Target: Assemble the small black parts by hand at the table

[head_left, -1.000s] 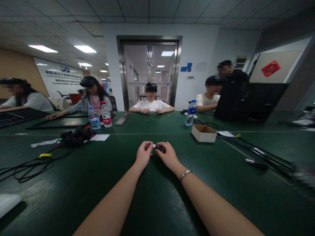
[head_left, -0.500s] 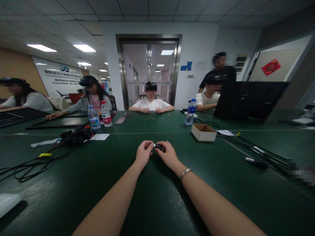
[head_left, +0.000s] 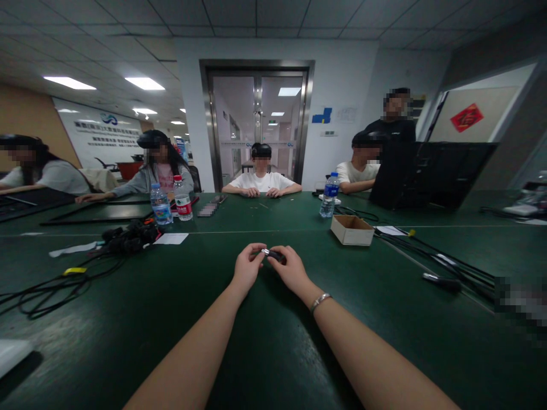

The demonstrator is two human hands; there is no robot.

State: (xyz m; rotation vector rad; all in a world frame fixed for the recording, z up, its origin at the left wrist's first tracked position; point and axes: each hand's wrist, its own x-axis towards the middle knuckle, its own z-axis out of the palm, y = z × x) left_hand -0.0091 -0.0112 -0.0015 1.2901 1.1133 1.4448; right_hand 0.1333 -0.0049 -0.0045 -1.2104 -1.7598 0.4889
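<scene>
Two hands | left hand [head_left: 247,266] and right hand [head_left: 291,269] fingers pinch small dark part [head_left: 272,254] between them

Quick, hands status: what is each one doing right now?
Left hand: closed, pinching the metal end of the small dark part.
Right hand: closed, gripping the same part's dark end.

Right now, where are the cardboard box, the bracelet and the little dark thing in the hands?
cardboard box [head_left: 351,233], head view, on its front wall.
bracelet [head_left: 321,301], head view, on the band at the right wrist.
dark thing [head_left: 274,255], head view, on its middle, between the fingertips of both hands.
</scene>
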